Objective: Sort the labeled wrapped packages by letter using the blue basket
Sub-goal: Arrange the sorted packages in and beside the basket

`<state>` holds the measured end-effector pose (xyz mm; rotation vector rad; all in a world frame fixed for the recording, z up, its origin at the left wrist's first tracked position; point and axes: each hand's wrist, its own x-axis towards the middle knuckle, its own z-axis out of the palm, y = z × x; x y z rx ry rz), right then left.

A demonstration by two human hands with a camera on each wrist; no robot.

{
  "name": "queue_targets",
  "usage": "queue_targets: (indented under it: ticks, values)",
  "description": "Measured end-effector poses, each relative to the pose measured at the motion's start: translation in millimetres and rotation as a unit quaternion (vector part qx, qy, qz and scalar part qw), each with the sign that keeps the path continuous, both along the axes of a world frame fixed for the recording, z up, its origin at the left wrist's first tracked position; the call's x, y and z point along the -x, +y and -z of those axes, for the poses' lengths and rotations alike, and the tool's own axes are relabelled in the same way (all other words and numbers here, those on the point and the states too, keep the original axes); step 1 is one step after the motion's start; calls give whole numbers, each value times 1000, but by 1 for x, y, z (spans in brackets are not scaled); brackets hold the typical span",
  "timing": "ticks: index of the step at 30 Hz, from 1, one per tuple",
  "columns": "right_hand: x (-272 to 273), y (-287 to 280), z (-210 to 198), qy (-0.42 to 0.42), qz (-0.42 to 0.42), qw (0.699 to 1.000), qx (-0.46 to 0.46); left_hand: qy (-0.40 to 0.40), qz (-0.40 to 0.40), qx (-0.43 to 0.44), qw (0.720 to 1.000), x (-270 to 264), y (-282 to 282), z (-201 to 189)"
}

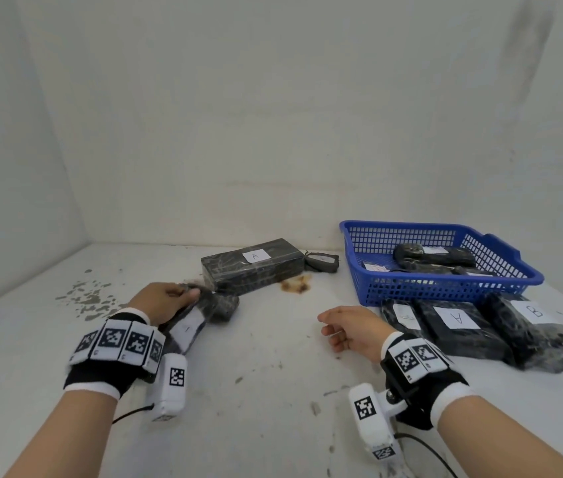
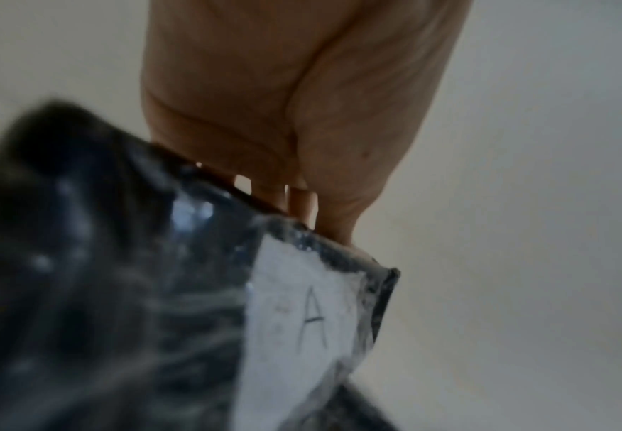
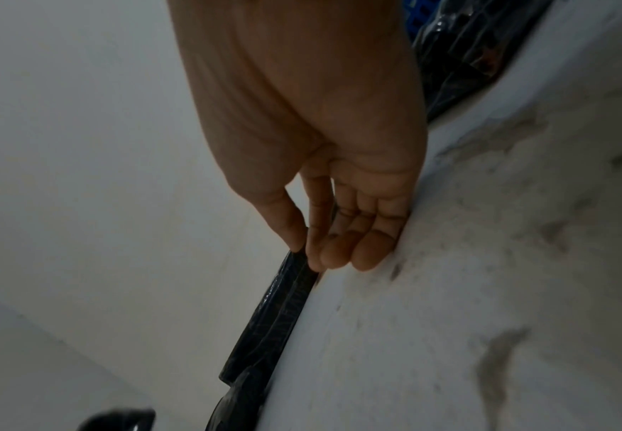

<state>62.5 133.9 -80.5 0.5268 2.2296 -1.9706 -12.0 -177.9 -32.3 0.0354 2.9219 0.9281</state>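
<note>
Head cam: left hand (image 1: 166,301) grips an A-labelled package (image 1: 188,326) at table left; blue basket (image 1: 445,288) holds a few already, three packages (image 1: 459,326) wait in front, so roughly midway I'd guess; left wrist: the A label (image 2: 313,315) is readable; right wrist: right hand (image 3: 339,175) loose, holding nothing.

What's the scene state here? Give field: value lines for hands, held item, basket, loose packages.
left hand: grips a black wrapped package, label reads A in the left wrist view
right hand: holds nothing, fingers loosely curled
blue basket: right rear, holds dark packages
in front of basket: A package, B package
centre rear: long A package
</note>
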Motion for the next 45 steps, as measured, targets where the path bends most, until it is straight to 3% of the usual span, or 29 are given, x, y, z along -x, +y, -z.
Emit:
queue_targets:
  ticks: [3, 8, 13, 17, 20, 23, 27, 33, 38, 45]
  values:
    - [0, -1, -12, 8, -38, 999, -18, 27, 2, -207, 978, -5, 17, -16]
    - [-5, -7, -49, 134, -123, 983, 31, 25, 37, -431, 901, -22, 76, -42]
    - [-14, 3, -84, 177, -174, 962, 117, 12, 51, -507, 861, -25, 130, -48]
    - [-21, 21, -93, 211, -161, 962, 73, -9, 74, -560, 825, -29, 154, -44]
    - [-23, 42, -96, 237, -93, 966, 45, -24, 113, -568, 815, -33, 160, -46]
    - [-24, 61, -100, 251, -26, 966, 56, -19, 170, -537, 826, -30, 162, -49]
    - [-23, 71, -105, 271, 1, 960, 74, -50, 241, -481, 842, -24, 169, -56]
    - [-17, 76, -117, 330, -22, 941, 70, -5, 221, -495, 840, -20, 174, -64]
    - [-22, 73, -121, 311, -41, 949, -5, 1, 226, -472, 852, -28, 173, -76]
    - [-29, 70, -127, 337, -50, 940, -36, 5, 210, -482, 850, -37, 179, -81]
